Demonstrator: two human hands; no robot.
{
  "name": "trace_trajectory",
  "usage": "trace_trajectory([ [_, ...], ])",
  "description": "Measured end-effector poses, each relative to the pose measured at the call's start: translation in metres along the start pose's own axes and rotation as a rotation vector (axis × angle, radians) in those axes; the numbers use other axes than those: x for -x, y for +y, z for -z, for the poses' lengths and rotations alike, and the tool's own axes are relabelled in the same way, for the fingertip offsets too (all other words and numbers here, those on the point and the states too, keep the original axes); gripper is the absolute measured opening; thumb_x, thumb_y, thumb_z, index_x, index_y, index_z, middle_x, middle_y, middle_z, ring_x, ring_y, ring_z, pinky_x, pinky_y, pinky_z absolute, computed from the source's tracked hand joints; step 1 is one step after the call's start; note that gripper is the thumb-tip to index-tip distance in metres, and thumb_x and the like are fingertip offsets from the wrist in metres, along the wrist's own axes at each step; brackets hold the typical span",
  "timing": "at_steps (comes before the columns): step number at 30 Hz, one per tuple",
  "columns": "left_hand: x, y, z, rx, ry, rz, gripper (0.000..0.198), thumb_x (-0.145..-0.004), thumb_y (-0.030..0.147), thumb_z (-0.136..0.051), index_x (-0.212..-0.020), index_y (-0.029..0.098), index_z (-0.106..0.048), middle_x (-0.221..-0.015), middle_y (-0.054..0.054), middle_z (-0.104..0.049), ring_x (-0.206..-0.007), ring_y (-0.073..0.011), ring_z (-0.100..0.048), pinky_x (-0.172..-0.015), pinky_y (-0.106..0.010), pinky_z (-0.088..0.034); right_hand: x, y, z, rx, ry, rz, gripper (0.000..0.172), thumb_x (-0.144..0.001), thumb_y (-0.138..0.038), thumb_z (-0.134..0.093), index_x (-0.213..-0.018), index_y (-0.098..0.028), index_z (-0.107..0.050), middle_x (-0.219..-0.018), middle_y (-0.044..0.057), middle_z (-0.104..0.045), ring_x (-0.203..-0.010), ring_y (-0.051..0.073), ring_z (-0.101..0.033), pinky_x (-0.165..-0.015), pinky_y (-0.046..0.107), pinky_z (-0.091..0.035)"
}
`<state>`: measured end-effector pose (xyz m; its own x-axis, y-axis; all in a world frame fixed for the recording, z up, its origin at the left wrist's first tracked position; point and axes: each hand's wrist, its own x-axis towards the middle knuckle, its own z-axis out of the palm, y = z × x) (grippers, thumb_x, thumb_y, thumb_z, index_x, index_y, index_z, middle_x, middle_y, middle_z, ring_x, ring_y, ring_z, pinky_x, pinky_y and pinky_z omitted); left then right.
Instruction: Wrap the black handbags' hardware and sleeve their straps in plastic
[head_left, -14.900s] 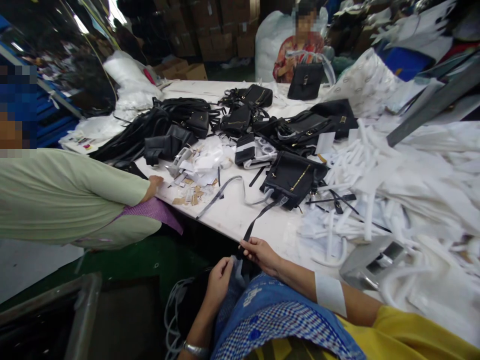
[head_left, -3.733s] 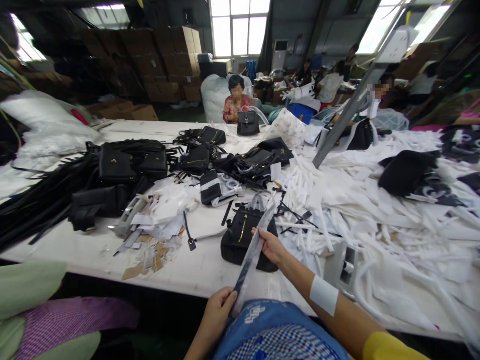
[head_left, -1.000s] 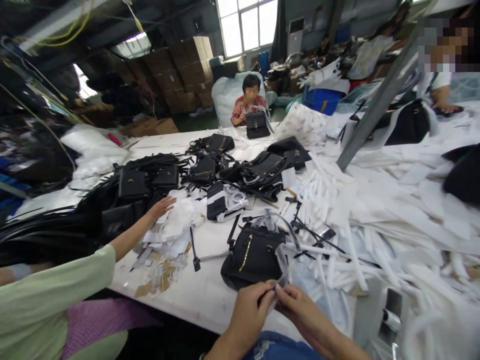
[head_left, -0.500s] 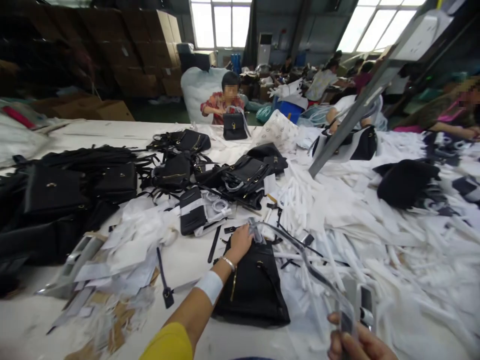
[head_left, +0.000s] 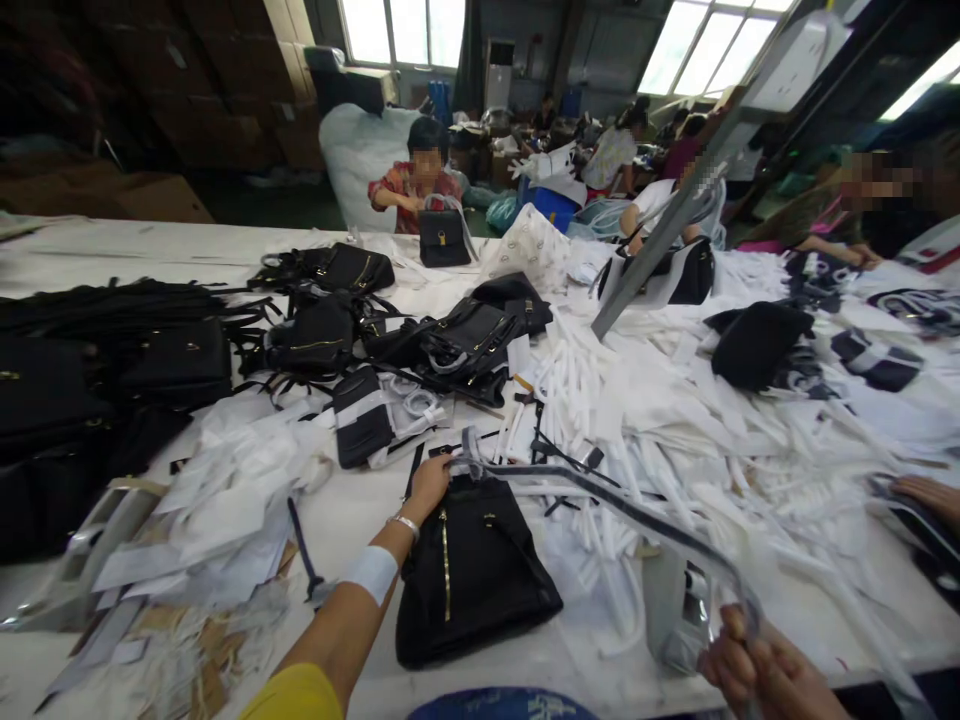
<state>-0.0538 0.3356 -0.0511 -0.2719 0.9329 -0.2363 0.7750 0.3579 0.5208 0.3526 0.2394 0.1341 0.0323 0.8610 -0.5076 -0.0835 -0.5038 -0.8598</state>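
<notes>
A black bag point(head_left: 480, 570) with a gold zip lies on the table in front of me. My left hand point(head_left: 429, 488) is closed at the bag's top edge, around one end of a long strap point(head_left: 600, 488) in clear plastic wrapping. The strap arcs to the right across the table. Its other end is pinched in my right hand point(head_left: 757, 655), low on the right. Just beyond the left fingers stands a plastic-wrapped loop point(head_left: 471, 450) at the top of the bag.
A grey tape dispenser point(head_left: 675, 605) stands beside my right hand, another point(head_left: 112, 540) at left. Black bags point(head_left: 472, 340) are piled farther back. White wrapping strips point(head_left: 637, 400) cover the right side. A slanted metal post point(head_left: 660, 220) rises mid-table. Another person's hand point(head_left: 930, 500) is at the right edge.
My right hand has drawn its end of the strap outward to the right, and the strap hangs straighter. My left hand stays at the bag's top. The view has shifted right.
</notes>
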Motion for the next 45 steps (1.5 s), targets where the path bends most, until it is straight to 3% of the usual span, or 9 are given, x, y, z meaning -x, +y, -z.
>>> trace_trajectory([
  [4,0.014,-0.013,0.023,-0.031,0.111,0.091,0.037,-0.087,0.015,-0.043,-0.12,0.015,-0.06,-0.12,-0.013,-0.065,-0.112,-0.026,-0.058,-0.097,-0.037,-0.043,0.0,0.002,-0.022,-0.069,-0.108,-0.039,0.045,-0.061,-0.058,-0.076,-0.083,-0.022,-0.06,-0.06,-0.001,-0.048,-0.052,0.014,-0.045,-0.055,0.031,-0.039],
  [7,0.039,0.01,0.036,-0.026,0.27,0.043,0.05,-0.087,0.017,-0.045,-0.137,0.013,-0.041,-0.141,-0.015,-0.046,-0.131,-0.0278,-0.04,-0.108,-0.043,-0.033,-0.005,0.012,-0.03,-0.089,-0.273,-0.148,0.041,-0.067,-0.05,-0.077,-0.09,-0.018,-0.064,-0.068,0.001,-0.055,-0.059,0.013,-0.051,-0.059,0.028,-0.041],
  [9,0.07,0.047,0.037,0.059,0.338,-0.157,0.052,-0.088,0.021,-0.046,-0.139,0.018,-0.038,-0.143,-0.011,-0.043,-0.132,-0.0246,-0.039,-0.109,-0.041,-0.032,-0.009,0.019,-0.032,-0.127,-0.384,-0.214,0.039,-0.07,-0.046,-0.076,-0.094,-0.017,-0.065,-0.068,0.0,-0.057,-0.059,0.012,-0.052,-0.06,0.026,-0.041],
  [14,0.15,0.161,0.013,0.116,-0.022,-0.861,0.051,-0.089,0.022,-0.05,-0.138,0.024,-0.039,-0.139,-0.007,-0.05,-0.131,-0.0189,-0.042,-0.111,-0.039,-0.032,-0.013,0.026,-0.02,-0.187,-0.645,-0.344,0.036,-0.072,-0.038,-0.077,-0.096,-0.014,-0.064,-0.07,0.001,-0.061,-0.058,0.01,-0.055,-0.058,0.022,-0.041],
  [17,0.16,0.189,-0.002,0.025,-0.071,-1.036,0.037,-0.09,0.014,-0.044,-0.125,0.024,-0.054,-0.118,-0.004,-0.066,-0.113,-0.0152,-0.058,-0.111,-0.04,-0.029,-0.014,0.027,-0.007,-0.139,-0.73,-0.388,0.03,-0.073,-0.038,-0.075,-0.087,-0.013,-0.065,-0.072,0.003,-0.064,-0.057,0.01,-0.056,-0.057,0.021,-0.042],
  [24,0.153,0.186,-0.011,-0.111,0.153,-0.917,0.03,-0.089,0.009,-0.044,-0.11,0.021,-0.062,-0.105,-0.005,-0.071,-0.097,-0.0167,-0.065,-0.101,-0.037,-0.042,-0.025,0.037,0.009,-0.113,-0.802,-0.404,0.031,-0.075,-0.038,-0.074,-0.089,-0.011,-0.067,-0.081,0.006,-0.066,-0.067,0.012,-0.06,-0.065,0.023,-0.047],
  [29,0.169,0.194,-0.011,-0.155,0.21,-0.974,0.027,-0.088,0.009,-0.047,-0.109,0.019,-0.062,-0.105,-0.005,-0.071,-0.096,-0.0166,-0.065,-0.097,-0.037,-0.045,-0.03,0.043,0.002,-0.243,-0.877,-0.481,0.035,-0.073,-0.039,-0.076,-0.089,-0.011,-0.065,-0.079,0.004,-0.063,-0.069,0.011,-0.059,-0.069,0.025,-0.049],
  [38,0.173,0.194,-0.02,-0.113,0.272,-0.865,0.027,-0.085,0.008,-0.051,-0.105,0.02,-0.065,-0.099,-0.004,-0.072,-0.091,-0.0171,-0.066,-0.091,-0.034,-0.05,-0.03,0.036,-0.01,-0.293,-0.792,-0.395,0.032,-0.071,-0.039,-0.079,-0.077,-0.011,-0.065,-0.065,0.0,-0.057,-0.059,0.008,-0.052,-0.062,0.022,-0.047],
  [45,0.144,0.168,-0.015,-0.073,0.305,-0.54,0.035,-0.083,0.006,-0.051,-0.111,0.021,-0.064,-0.113,-0.008,-0.068,-0.106,-0.0208,-0.061,-0.096,-0.038,-0.047,-0.032,0.03,-0.003,-0.384,-0.738,-0.289,0.026,-0.072,-0.038,-0.077,-0.084,-0.016,-0.068,-0.075,0.001,-0.063,-0.07,0.012,-0.059,-0.077,0.028,-0.048],
])
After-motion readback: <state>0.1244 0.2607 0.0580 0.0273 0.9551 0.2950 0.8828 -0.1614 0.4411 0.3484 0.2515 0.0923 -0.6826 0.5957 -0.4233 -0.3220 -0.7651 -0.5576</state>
